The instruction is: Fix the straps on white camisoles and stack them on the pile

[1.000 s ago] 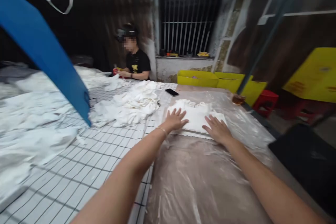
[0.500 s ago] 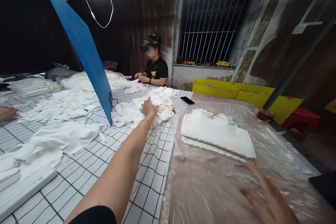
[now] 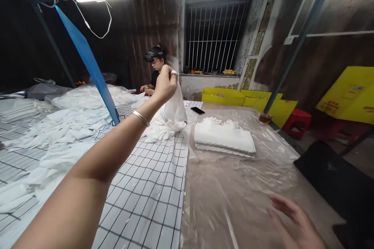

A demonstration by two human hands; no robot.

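Raised above a heap of white cloth (image 3: 159, 130), my left hand (image 3: 166, 83) pinches a piece of white fabric (image 3: 175, 105). The fabric hangs down from the fingers toward the heap; its exact kind of garment cannot be made out. At the lower right, my right hand (image 3: 295, 220) hovers over the plastic-covered table with fingers apart and nothing in them, slightly blurred. Farther forward of it lies a neat stack of folded white pieces (image 3: 224, 138) with ruffled edges and bunched straps at the back.
A blue upright panel (image 3: 87, 58) divides the gridded tablecloth (image 3: 143, 190), with more white cloth (image 3: 73, 122) left of it. A phone (image 3: 198, 110) lies behind the stack. A co-worker (image 3: 154, 70) sits across. Yellow bins (image 3: 223, 96) and a red stool (image 3: 297, 122) stand beyond the table.
My left hand has lifted from the heap, drawing a piece of white fabric upward. My right hand stays low at the right with its fingers apart. The view has shifted right.
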